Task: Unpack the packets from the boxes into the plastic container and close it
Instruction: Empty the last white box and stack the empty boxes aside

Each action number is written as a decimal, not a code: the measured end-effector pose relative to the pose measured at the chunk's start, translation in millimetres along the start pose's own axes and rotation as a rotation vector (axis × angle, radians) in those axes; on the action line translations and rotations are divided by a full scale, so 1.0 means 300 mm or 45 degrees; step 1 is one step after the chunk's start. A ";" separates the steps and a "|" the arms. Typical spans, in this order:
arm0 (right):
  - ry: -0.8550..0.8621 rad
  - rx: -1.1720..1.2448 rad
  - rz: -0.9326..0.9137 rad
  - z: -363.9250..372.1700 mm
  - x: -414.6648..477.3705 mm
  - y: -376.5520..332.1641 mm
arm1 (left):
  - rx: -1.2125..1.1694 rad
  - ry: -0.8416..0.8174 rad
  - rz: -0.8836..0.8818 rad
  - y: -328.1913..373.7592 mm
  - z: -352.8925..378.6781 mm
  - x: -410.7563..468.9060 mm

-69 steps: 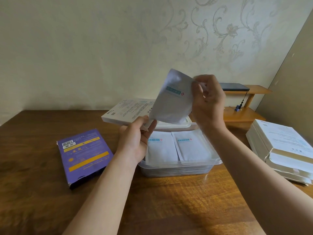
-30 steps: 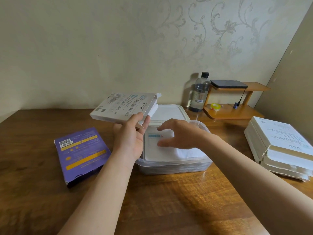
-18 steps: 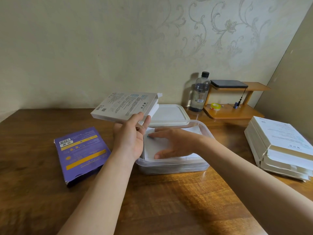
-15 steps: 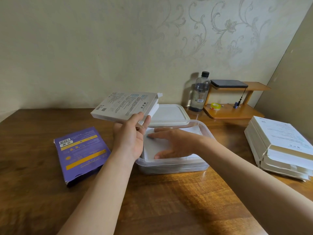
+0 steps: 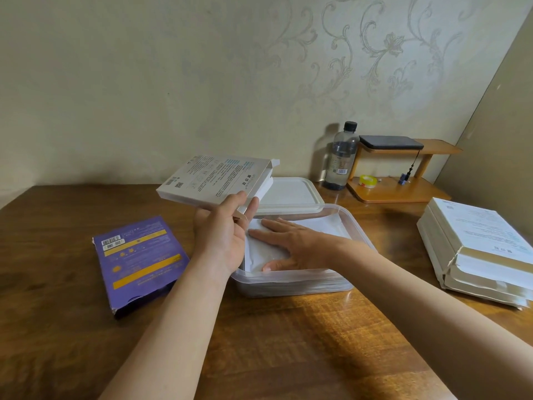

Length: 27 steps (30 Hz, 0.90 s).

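Note:
A clear plastic container [image 5: 356, 243] stands on the wooden table, filled with white packets [image 5: 323, 225]. My right hand [image 5: 291, 245] lies flat on the packets inside it, fingers straight and pointing left. My left hand [image 5: 223, 230] holds a flat white box [image 5: 215, 180] by its near edge, lifted above the container's left side, with its end flap open toward the right. The container's white lid [image 5: 291, 194] lies just behind the container.
A purple box [image 5: 138, 259] lies on the table to the left. A stack of white boxes [image 5: 478, 249] sits at the right edge. At the back stand a water bottle [image 5: 341, 157] and a small wooden shelf [image 5: 403, 186] with a dark device on it.
My right hand put the white packet it held into the container and now lies flat on the stack. My left hand kept the white box lifted, almost unmoved.

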State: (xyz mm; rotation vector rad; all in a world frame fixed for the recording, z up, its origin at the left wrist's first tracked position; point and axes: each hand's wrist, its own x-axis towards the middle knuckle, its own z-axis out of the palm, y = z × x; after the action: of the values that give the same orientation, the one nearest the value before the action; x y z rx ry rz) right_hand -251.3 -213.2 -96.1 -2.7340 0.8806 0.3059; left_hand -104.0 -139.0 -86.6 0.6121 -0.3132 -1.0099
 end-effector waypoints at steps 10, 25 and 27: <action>0.096 0.106 0.025 -0.006 -0.020 -0.009 | 0.028 -0.019 -0.005 -0.001 0.001 0.001; 0.925 0.125 0.027 -0.098 0.041 -0.027 | 0.057 -0.066 -0.023 -0.001 -0.003 0.008; 0.826 0.041 0.050 -0.104 0.060 -0.026 | 0.093 -0.109 -0.042 0.002 -0.001 0.003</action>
State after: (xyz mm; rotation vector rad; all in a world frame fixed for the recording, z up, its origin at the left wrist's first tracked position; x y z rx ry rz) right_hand -228.5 -226.1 -70.2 -2.8115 1.0640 -0.6207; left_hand -103.0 -139.6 -86.6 0.6424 -0.4181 -1.0621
